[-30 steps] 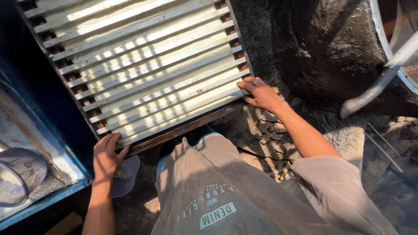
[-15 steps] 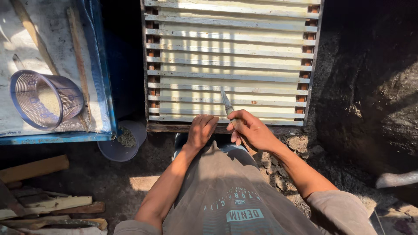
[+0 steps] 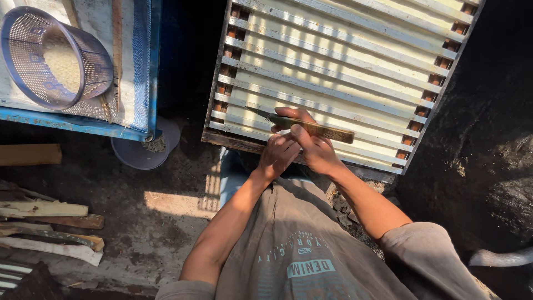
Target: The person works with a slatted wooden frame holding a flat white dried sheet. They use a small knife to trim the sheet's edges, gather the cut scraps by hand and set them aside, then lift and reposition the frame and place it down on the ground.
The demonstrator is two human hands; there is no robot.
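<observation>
A slatted wooden frame (image 3: pixel 355 61) with pale corrugated sheeting lies on the ground ahead of me. Over its near edge my right hand (image 3: pixel 313 144) grips a knife (image 3: pixel 311 127) with a wooden handle, the blade pointing left. My left hand (image 3: pixel 277 155) is pressed against the right hand just below the knife, fingers curled; whether it touches the knife I cannot tell. My grey shirt fills the bottom of the head view.
A mesh basket (image 3: pixel 50 55) with white grains lies tipped on a blue-edged board (image 3: pixel 78 123) at the upper left. A round bowl (image 3: pixel 141 153) sits under its corner. Wood pieces (image 3: pixel 44 222) lie at the lower left. A pale pipe (image 3: pixel 499 257) shows at the lower right.
A second ago both hands rested apart on the frame's near edge. They came together at the middle, the right hand holding the knife, which has turned from upright to lying sideways.
</observation>
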